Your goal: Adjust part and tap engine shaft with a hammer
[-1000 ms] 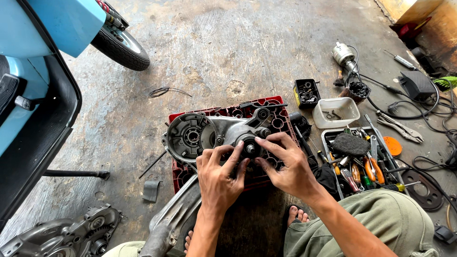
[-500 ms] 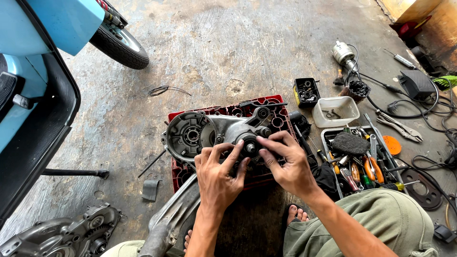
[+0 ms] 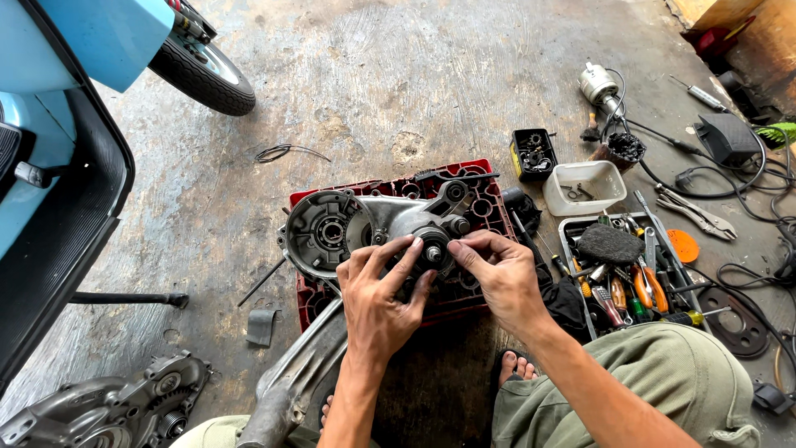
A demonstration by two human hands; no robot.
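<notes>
Engine casing (image 3: 365,228) is rested on red crate (image 3: 477,207) on the floor. Left hand (image 3: 377,290) is spread against it; right hand (image 3: 497,278) fingers pinch at centre shaft (image 3: 433,253). Small part could be dropped among tool tray (image 3: 630,282) clutter if the pinch slips.

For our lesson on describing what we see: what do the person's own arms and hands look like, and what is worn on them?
Both arms are bare from the elbows down: no sleeves, gloves, watch or rings show. The left hand and the right hand look smudged with dark grime around the fingers. Both forearms are slender and enter from the bottom edge. The only clothing nearby is olive-green trousers over the knees.
</notes>
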